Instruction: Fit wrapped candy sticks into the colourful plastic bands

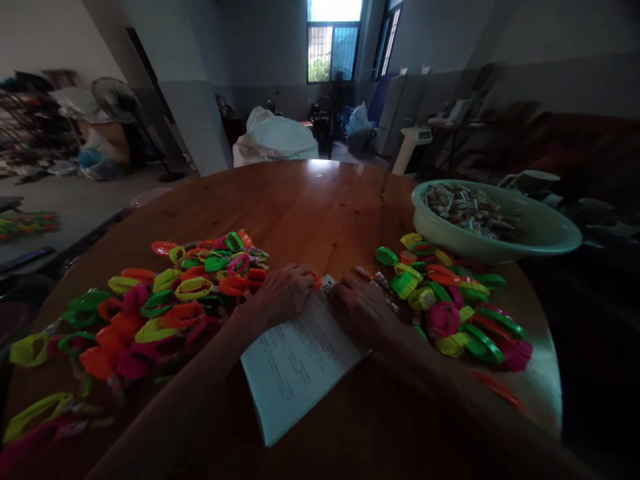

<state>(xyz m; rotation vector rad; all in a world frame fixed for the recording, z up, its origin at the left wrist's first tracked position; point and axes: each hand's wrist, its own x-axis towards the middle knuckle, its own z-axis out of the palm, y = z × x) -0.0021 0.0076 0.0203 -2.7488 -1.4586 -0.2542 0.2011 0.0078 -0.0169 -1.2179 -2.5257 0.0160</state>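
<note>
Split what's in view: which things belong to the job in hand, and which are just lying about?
Apparently in the job:
left hand
right hand
orange piece at the left hand
white piece between the hands
printed paper
left pile of bright plastic pieces
right pile, similar
basin of small pieces, probably

Apparently just lying about:
standing fan
white sack
plastic bag on the floor

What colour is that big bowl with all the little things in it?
The bowl is pale green, seen best in the head view.
</note>
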